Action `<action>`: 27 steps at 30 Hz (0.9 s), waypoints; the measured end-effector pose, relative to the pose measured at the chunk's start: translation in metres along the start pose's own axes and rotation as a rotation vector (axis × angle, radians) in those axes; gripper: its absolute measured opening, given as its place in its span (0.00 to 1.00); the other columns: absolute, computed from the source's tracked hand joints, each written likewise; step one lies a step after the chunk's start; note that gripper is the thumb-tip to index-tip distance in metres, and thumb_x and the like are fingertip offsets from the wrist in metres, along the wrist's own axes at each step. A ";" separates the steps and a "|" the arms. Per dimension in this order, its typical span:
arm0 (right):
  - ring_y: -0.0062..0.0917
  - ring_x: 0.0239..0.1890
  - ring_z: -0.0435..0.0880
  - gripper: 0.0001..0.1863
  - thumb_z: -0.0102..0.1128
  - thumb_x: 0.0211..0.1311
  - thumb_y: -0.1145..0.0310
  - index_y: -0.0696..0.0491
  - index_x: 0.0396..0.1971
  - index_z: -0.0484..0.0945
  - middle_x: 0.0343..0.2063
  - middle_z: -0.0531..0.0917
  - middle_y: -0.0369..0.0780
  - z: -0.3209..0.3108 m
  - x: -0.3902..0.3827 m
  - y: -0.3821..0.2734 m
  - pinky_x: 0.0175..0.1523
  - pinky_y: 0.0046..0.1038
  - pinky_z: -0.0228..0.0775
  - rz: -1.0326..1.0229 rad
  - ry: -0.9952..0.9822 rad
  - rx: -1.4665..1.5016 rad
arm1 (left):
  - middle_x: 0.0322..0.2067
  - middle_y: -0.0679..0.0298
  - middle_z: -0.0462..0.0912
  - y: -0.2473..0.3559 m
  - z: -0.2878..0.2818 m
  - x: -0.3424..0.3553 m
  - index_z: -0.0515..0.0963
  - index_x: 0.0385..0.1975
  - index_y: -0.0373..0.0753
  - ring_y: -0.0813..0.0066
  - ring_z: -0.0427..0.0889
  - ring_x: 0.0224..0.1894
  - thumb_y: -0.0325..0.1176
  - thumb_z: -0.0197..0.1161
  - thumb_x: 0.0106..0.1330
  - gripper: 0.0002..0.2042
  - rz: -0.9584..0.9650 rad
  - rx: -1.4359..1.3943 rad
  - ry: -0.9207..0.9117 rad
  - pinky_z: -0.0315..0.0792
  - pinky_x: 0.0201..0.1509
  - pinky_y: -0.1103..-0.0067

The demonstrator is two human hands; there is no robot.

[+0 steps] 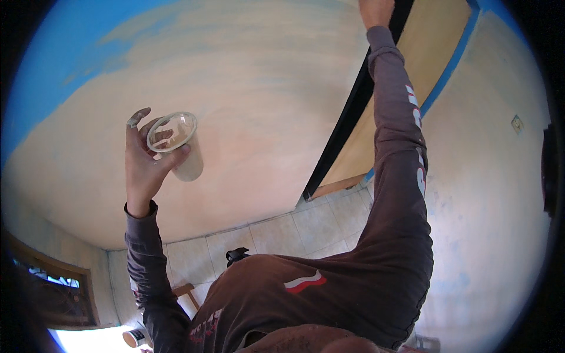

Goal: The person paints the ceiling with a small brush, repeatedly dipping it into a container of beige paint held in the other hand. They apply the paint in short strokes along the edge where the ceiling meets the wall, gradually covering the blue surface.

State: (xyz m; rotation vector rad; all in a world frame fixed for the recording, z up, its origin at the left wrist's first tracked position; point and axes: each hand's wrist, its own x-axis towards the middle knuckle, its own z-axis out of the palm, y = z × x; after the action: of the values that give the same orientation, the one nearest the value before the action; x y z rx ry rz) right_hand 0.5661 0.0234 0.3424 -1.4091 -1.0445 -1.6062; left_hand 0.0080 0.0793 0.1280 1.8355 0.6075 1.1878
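Observation:
My left hand (150,159) is closed around a translucent plastic cup (189,162) whose rim is smeared with pale paint; some pale paint is also on my fingers. Behind the cup is a wall (247,135) coated pale beige over blue, with streaky blue along the top left. My right arm reaches up to the top edge of the view, where my right hand (376,12) is beside a long dark frame (337,135); its fingers are cut off, so I cannot see whether it holds anything or touches the frame.
A wooden panel (438,36) edged in blue stands right of the dark frame. A light tiled band (273,232) runs along the wall's bottom. At lower left are a wooden-framed window (85,297), a container (135,337) and a wooden piece (185,294). A small fitting (517,123) is on the right wall.

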 end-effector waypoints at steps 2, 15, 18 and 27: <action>0.54 0.26 0.77 0.19 0.53 0.74 0.65 0.63 0.23 0.76 0.20 0.77 0.55 -0.001 0.001 -0.028 0.35 0.51 0.70 -0.060 0.086 0.046 | 0.57 0.45 0.78 0.003 0.000 -0.001 0.56 0.70 0.33 0.60 0.82 0.58 0.28 0.80 0.52 0.46 -0.012 0.009 -0.002 0.81 0.61 0.65; 0.52 0.33 0.79 0.12 0.56 0.70 0.70 0.63 0.28 0.76 0.25 0.79 0.54 -0.016 -0.004 -0.104 0.39 0.50 0.70 -0.109 0.105 0.310 | 0.56 0.46 0.79 0.003 0.000 -0.001 0.55 0.70 0.32 0.60 0.82 0.58 0.29 0.81 0.52 0.47 0.029 -0.015 -0.034 0.81 0.60 0.65; 0.48 0.28 0.77 0.13 0.57 0.70 0.70 0.62 0.26 0.74 0.22 0.77 0.53 -0.020 -0.005 -0.106 0.35 0.46 0.69 -0.119 0.123 0.350 | 0.57 0.46 0.78 0.003 0.001 -0.001 0.55 0.70 0.32 0.60 0.82 0.58 0.29 0.81 0.52 0.48 0.002 -0.038 -0.034 0.81 0.61 0.65; 0.30 0.21 0.71 0.15 0.58 0.74 0.66 0.63 0.29 0.77 0.18 0.72 0.50 -0.057 0.010 0.015 0.30 0.37 0.65 0.182 0.177 0.322 | 0.56 0.46 0.78 0.001 0.002 -0.002 0.55 0.70 0.32 0.59 0.82 0.58 0.29 0.81 0.52 0.48 0.021 -0.025 -0.011 0.82 0.60 0.65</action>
State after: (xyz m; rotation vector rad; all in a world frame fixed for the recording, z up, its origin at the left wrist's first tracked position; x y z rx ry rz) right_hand 0.5568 -0.0349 0.3507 -1.0924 -0.9884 -1.3357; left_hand 0.0089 0.0768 0.1274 1.8302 0.5661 1.1929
